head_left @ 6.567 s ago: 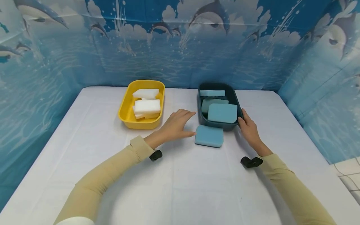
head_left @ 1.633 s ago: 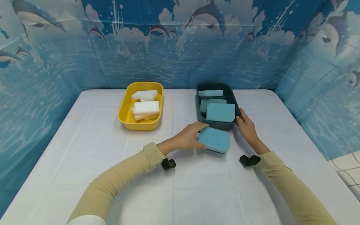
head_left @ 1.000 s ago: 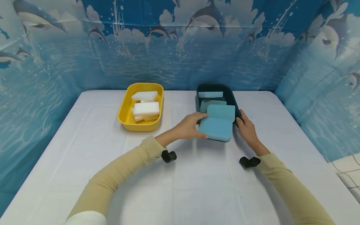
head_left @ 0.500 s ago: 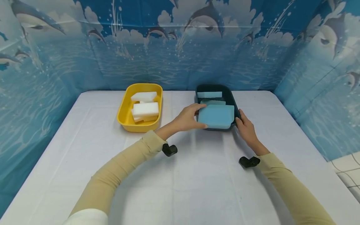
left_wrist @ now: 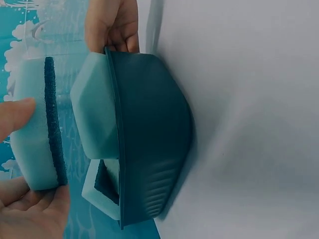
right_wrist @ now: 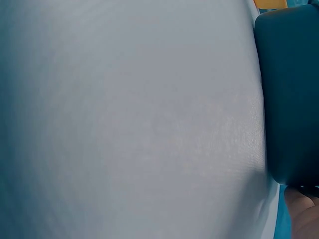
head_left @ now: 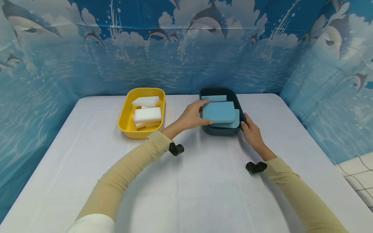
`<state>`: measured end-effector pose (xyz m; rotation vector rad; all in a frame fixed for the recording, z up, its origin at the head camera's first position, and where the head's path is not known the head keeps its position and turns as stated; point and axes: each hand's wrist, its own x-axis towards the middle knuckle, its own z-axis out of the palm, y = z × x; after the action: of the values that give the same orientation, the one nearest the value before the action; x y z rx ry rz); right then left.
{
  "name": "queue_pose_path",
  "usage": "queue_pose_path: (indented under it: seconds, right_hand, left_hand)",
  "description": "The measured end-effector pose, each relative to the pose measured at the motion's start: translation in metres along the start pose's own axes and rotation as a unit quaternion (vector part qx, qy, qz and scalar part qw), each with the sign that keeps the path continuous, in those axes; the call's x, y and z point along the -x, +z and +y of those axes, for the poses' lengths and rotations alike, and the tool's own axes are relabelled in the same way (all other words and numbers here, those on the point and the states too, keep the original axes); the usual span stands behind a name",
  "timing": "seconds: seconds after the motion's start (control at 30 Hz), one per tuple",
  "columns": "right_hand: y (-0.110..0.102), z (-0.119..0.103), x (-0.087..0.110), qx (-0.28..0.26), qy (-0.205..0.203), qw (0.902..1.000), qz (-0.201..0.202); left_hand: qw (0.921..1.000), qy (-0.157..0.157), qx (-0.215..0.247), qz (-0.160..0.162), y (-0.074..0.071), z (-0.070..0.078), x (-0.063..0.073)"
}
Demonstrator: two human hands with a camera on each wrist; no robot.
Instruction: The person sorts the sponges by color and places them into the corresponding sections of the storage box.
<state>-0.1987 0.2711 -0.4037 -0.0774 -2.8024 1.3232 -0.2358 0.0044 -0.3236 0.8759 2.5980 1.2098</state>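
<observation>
In the head view my left hand (head_left: 189,116) pinches a blue sponge (head_left: 218,111) by its left end, thumb on the near side. The left wrist view shows this sponge (left_wrist: 35,129) with a dark scouring layer, raised apart from the dark teal tub (left_wrist: 154,124). My right hand (head_left: 253,134) grips the right rim of the tub (head_left: 221,131). Inside lie other blue sponges, one (head_left: 231,123) partly under the raised sponge and one (head_left: 214,98) at the back. Only part of my right hand (right_wrist: 301,214) appears in the right wrist view.
A yellow tub (head_left: 123,121) with several white sponges (head_left: 148,114) stands to the left of the teal tub. Both rest on a white-covered table (head_left: 204,187). A dolphin-print curtain (head_left: 186,64) rises behind the table's far edge and along its sides.
My left hand has picked up the blue sponge from the table in front of the teal tub and carried it forward over the tub. My right hand stays on the rim.
</observation>
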Motion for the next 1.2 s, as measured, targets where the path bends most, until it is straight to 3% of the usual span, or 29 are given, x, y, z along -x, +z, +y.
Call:
queue_pose_path:
  seconds: [0.43,1.2]
  right_hand:
    - [-0.001,-0.003,0.003,-0.007,0.003,1.0000,-0.002]
    - [0.001,0.001,0.004,-0.026,-0.010,0.9996,0.001]
  left_hand:
    - [0.9994,-0.011,-0.030,0.016,0.000,0.003,-0.021]
    - [0.9955,-0.047,-0.068,0.045,0.015,-0.002,-0.063]
